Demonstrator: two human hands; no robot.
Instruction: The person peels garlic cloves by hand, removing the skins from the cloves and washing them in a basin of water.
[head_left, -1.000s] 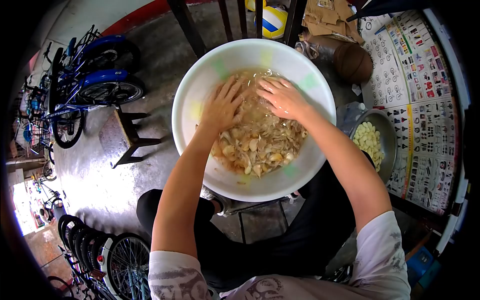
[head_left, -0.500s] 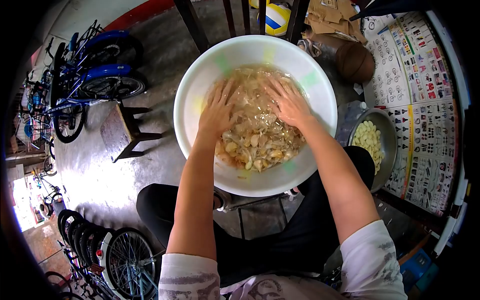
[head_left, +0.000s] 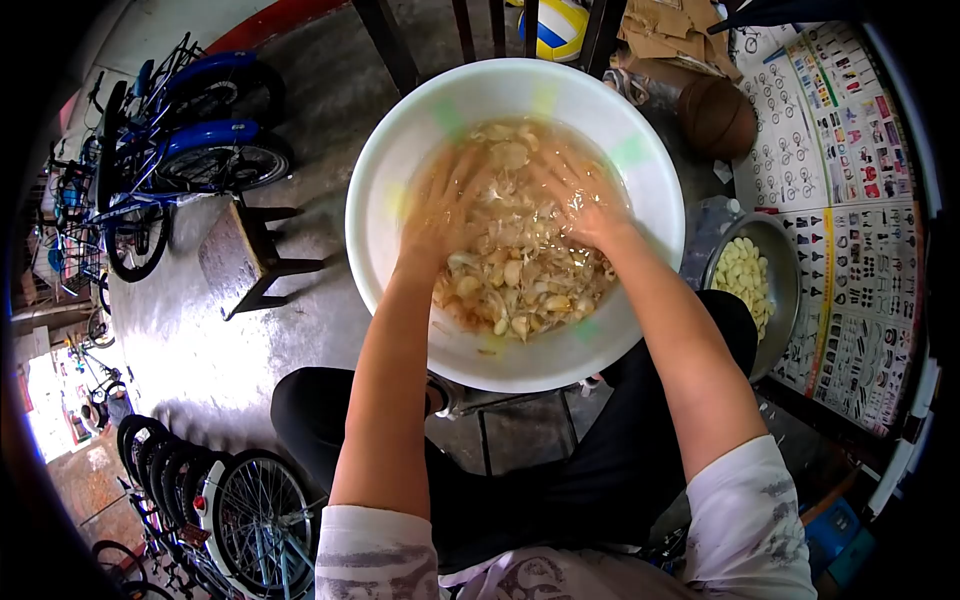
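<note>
A large white plastic basin [head_left: 520,372] holds brownish water with garlic cloves [head_left: 515,285] and loose papery skins floating in it. My left hand [head_left: 437,215] is in the water at the basin's left side, its fingers stretched forward and partly under the surface. Opposite it, on the right side, my right hand [head_left: 582,205] also lies in the water with its fingers spread. Both hands touch floating skins; neither grips anything that I can see. Peeled garlic cloves [head_left: 742,278] fill part of a metal bowl [head_left: 787,300] to the right of the basin.
Left of the basin stands a small wooden stool [head_left: 245,260]. Parked bicycles [head_left: 215,150] line the left side. A basketball [head_left: 717,118], a volleyball [head_left: 555,28] and cardboard [head_left: 670,35] lie beyond the basin. A printed sheet [head_left: 850,250] covers a surface at the right.
Both hands have sunk deeper, and water now covers more of the fingers. The floating skins and cloves have shifted between them.
</note>
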